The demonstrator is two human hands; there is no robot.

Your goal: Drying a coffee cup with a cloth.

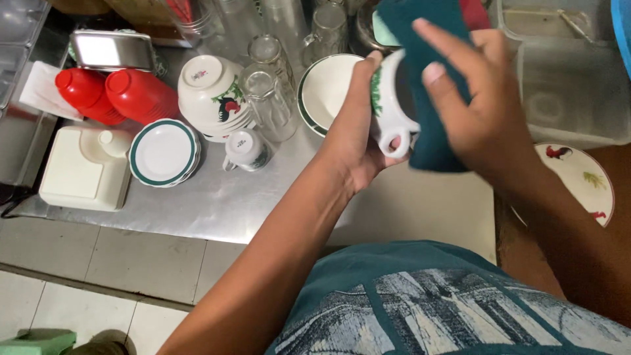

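Note:
My left hand [351, 141] grips a white cup [392, 108] with a green pattern and a small handle, held tilted above the steel counter. My right hand [480, 108] presses a dark teal cloth [427, 131] against the cup's mouth, fingers spread over the cloth. The cloth hangs down past the cup's rim and hides its inside.
On the steel counter [217, 204] sit a stack of green-rimmed saucers [163, 152], a small white cup [244, 150], stacked rooster bowls [211, 95], clear glasses [266, 98], a green-rimmed plate [325, 89], two red bottles [118, 95], a cream box [85, 167]. A rooster plate [582, 177] lies at right.

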